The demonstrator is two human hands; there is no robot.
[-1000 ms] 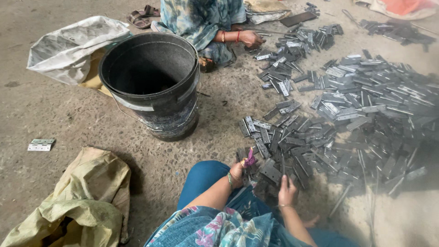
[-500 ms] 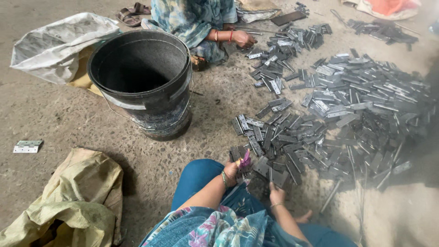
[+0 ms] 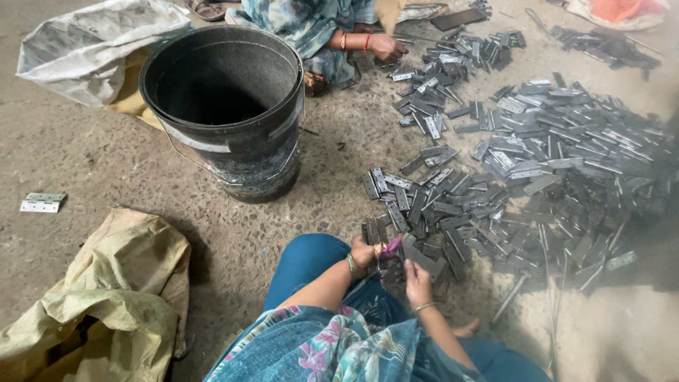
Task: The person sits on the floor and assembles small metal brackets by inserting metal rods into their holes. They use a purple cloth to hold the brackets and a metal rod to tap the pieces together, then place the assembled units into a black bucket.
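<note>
Metal hinge (image 3: 390, 260) between both hands (image 3: 389, 267)

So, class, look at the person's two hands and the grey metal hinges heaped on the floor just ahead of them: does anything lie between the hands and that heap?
Nothing visible does. The left hand and right hand are already at the near edge of the hinge pile, working on one small piece between them. The black bucket stands off to the left, apart from the heap.

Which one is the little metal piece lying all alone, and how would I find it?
Start at the big black bucket in the middle of the floor. Look left, past it, toward the picture's left edge, just above the crumpled yellow sack. There lies one pale, flat hinge by itself on bare concrete, unlike the darker pile of hinges heaped right of the bucket.
</note>
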